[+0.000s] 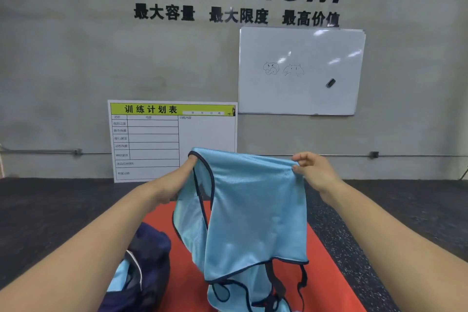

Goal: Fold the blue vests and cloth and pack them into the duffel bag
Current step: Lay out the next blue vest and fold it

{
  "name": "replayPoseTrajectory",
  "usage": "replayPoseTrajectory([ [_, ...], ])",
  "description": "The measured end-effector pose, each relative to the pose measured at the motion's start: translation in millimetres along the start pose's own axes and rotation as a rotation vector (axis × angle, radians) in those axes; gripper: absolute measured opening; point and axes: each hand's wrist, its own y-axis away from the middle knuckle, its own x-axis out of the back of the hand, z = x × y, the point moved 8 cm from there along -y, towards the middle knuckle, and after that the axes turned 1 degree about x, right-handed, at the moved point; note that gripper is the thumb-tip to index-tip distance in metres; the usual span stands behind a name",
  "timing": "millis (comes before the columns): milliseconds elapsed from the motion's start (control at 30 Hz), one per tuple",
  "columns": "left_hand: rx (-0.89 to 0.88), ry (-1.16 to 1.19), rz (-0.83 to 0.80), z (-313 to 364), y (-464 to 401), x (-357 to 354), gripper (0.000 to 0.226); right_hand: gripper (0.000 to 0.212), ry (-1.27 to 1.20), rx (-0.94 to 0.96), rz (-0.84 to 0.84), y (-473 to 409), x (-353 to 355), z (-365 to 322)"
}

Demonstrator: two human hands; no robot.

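Observation:
A light blue mesh vest [253, 210] with dark trim hangs in the air in front of me, above a red mat [326, 278]. My left hand [177, 182] grips its upper left edge, partly hidden behind the fabric. My right hand [314, 170] pinches the upper right corner. The vest's lower end trails onto more blue fabric [228, 294] lying on the mat. A dark navy duffel bag [149, 261] sits open at the lower left, with light blue cloth [121, 276] showing inside it.
The mat lies on a dark speckled rubber floor [354, 223]. Against the grey wall lean a training schedule board [172, 139] and a whiteboard [301, 71] with a black eraser on it.

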Motion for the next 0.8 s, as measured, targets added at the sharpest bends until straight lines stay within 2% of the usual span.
replayPoseTrajectory([
  [67, 0.016, 0.049, -0.04, 4.7, 9.0, -6.8, 0.079, 0.017, 0.005, 0.005, 0.004, -3.3, -4.4, -0.1],
  [167, -0.05, 0.07, -0.124, 13.1, 20.4, -8.2, 0.06, 0.016, -0.011, 0.009, 0.008, -6.8, -9.6, 1.2],
  [267, -0.075, 0.097, -0.056, 14.7, 19.1, 6.6, 0.02, 0.018, -0.018, 0.008, 0.01, -9.3, -11.4, 4.6],
  [300, -0.077, 0.146, -0.031, 15.1, 18.3, 10.5, 0.014, 0.02, -0.033, 0.001, -0.007, -9.9, -12.8, 6.7],
  [433, -0.176, 0.441, -0.021, 25.6, 20.5, 19.7, 0.056, 0.033, -0.065, 0.013, -0.141, -5.8, -22.5, 11.3],
  [533, -0.315, 0.545, -0.075, 45.1, 30.8, 13.7, 0.067, 0.036, -0.04, 0.035, -0.194, 1.6, -27.3, 10.0],
  [667, -0.417, 0.546, -0.125, 60.0, 38.0, -3.9, 0.086, 0.035, -0.06, 0.06, -0.239, 16.1, -35.8, 7.8],
  [800, -0.441, 0.464, -0.082, 63.3, 34.1, -13.7, 0.088, 0.031, -0.08, 0.056, -0.347, 40.9, -51.4, 17.1],
])
